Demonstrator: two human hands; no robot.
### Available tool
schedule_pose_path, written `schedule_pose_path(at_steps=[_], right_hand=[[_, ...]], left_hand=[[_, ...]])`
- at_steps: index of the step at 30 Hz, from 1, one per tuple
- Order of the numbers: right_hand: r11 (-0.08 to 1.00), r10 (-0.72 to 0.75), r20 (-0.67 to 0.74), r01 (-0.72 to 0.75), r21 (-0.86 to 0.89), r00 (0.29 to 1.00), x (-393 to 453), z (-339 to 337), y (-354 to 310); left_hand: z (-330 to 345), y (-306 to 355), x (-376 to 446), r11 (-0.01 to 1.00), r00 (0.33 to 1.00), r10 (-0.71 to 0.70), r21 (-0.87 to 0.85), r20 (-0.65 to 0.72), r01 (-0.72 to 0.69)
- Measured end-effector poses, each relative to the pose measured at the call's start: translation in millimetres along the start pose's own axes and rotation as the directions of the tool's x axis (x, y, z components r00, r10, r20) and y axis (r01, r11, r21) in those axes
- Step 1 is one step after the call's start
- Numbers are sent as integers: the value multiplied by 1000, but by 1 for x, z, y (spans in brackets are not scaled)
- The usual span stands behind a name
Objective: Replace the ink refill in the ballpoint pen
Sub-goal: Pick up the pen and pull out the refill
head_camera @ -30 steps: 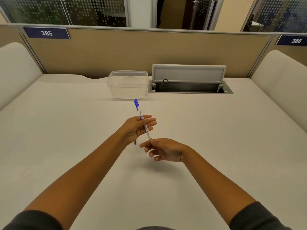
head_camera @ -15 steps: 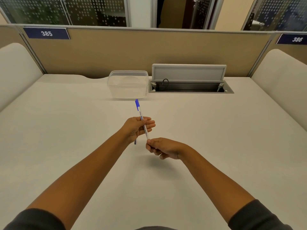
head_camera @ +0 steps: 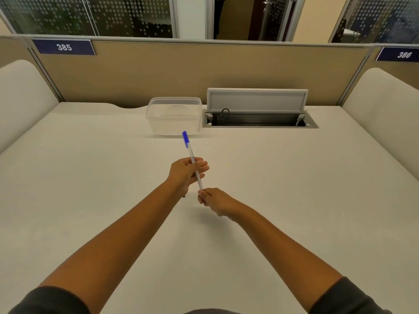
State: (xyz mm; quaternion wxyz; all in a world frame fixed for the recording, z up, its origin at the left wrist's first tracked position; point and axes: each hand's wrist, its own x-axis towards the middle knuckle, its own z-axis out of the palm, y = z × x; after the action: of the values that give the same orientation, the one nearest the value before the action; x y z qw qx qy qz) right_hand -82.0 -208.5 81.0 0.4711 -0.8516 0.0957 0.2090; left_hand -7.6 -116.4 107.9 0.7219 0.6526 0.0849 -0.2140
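A white ballpoint pen [head_camera: 191, 157] with a blue cap end points away from me, tilted up over the middle of the desk. My left hand [head_camera: 184, 172] is wrapped around the pen's barrel at its middle. My right hand [head_camera: 214, 201] pinches the pen's near end with thumb and fingertips; that tip is hidden inside the fingers. A small dark object [head_camera: 184, 196] peeks out on the desk just below my left wrist, mostly hidden.
A clear plastic lidded container [head_camera: 174, 115] stands at the back of the white desk [head_camera: 90, 189]. Right of it is an open cable tray [head_camera: 258, 120] with its flap raised. A tan partition closes the far edge.
My right hand's fingers have closed from spread to a pinch on the pen's near end. The pen and left hand have barely moved.
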Motion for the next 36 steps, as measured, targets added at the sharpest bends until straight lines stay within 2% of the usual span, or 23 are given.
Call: schedule_pose_path(at_steps=[1, 3, 5, 6, 9, 12, 14, 17, 19, 22, 26, 31, 34, 36], right_hand=[[982, 1, 118, -23, 188, 993, -3, -5, 0], [848, -78, 305, -97, 521, 949, -10, -16, 1], [726, -157, 377, -152, 670, 913, -12, -24, 2], [714, -175, 386, -154, 683, 906, -13, -26, 1], [793, -154, 342, -91, 603, 927, -12, -28, 0], [912, -81, 245, -27, 410, 966, -11, -28, -1], [972, -54, 122, 24, 233, 991, -10, -23, -5], [990, -141, -71, 140, -20, 987, -7, -11, -9], [989, -143, -98, 146, 21, 985, -4, -4, -9], [983, -62, -75, 74, 168, 995, -1, -5, -10], [990, -123, -118, 130, 52, 985, 5, -6, -8], [979, -202, -131, 203, -7, 971, 5, -2, -4], [980, -195, -115, 198, 18, 974, 5, -2, -4], [984, -159, -124, 168, 66, 979, 5, -3, -4]], left_hand=[[-3, 4, -1, 999, 995, -44, -13, 91, 45], [-10, 9, -5, 990, 955, -113, -45, 275, 130], [-16, 11, -8, 984, 914, -132, -58, 383, 167], [-18, 11, -7, 986, 909, -125, -54, 398, 159], [-17, 12, -5, 996, 937, -76, -22, 340, 88], [-14, 7, -4, 999, 976, -30, 44, 217, 21], [-10, 3, -5, 995, 994, 11, 94, 109, -22], [-6, -2, -4, 977, 993, 102, 195, -52, -90], [-5, 0, -3, 962, 990, 137, 243, -46, -122], [-4, 4, -6, 963, 989, 110, 235, 98, -130], [-8, 1, -7, 985, 992, 125, 115, 27, -128], [-9, -4, -4, 976, 986, 149, 172, -73, -135], [-6, -4, -4, 986, 994, 101, 135, -40, -94], [-7, -4, -3, 988, 996, 82, 127, 45, -87]])
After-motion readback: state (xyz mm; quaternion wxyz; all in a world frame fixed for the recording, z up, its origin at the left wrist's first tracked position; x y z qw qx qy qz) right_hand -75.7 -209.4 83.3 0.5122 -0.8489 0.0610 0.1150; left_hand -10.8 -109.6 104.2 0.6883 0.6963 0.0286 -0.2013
